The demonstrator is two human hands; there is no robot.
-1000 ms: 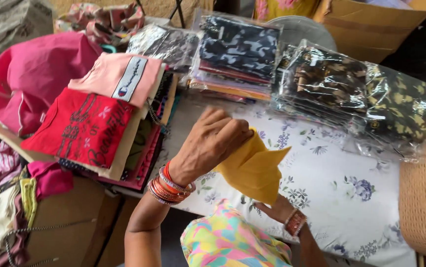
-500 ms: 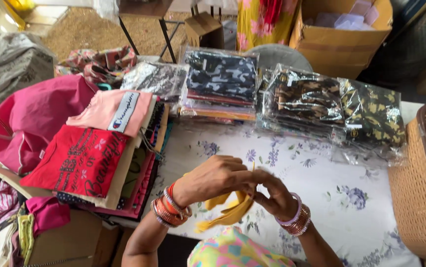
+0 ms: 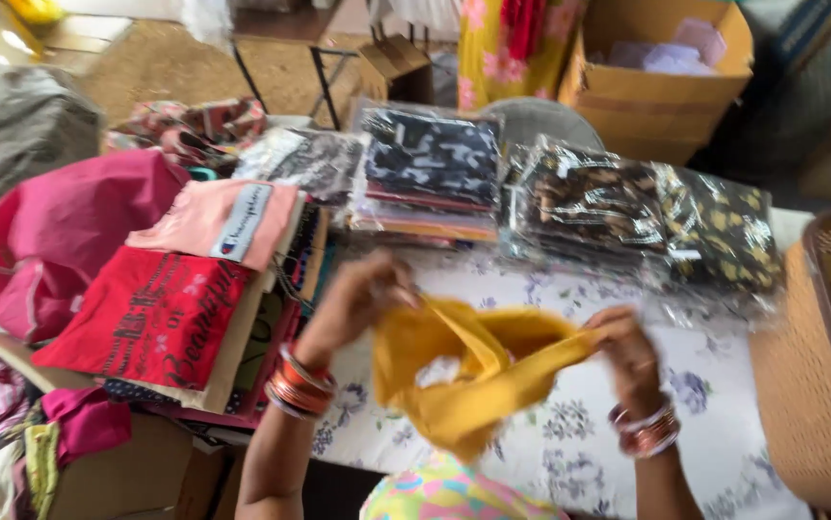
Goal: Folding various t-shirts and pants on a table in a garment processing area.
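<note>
Since half a second ago both hands have moved apart and lifted, so the yellow cloth [image 3: 478,376], which was bunched small between them, is now spread wider above the table. Nearest to the camera, the left hand [image 3: 362,294] pinches one upper corner of the cloth with closed fingers, and the right hand [image 3: 627,351] grips the opposite edge, also closed on the fabric; bangles sit on both wrists. The cloth hangs between the hands, sagging in the middle, over the white floral tablecloth [image 3: 569,438]. To open the cloth well, it seems best to keep both grips at the same height and pull evenly, so the fabric does not twist. At the left lie a red printed shirt [image 3: 145,318] and a pink folded shirt [image 3: 223,221] on a stack. Farther back are dark garments in clear plastic packs [image 3: 627,212]; at the right edge stands a woven brown basket [image 3: 810,385], and behind everything a cardboard box [image 3: 666,87].
</note>
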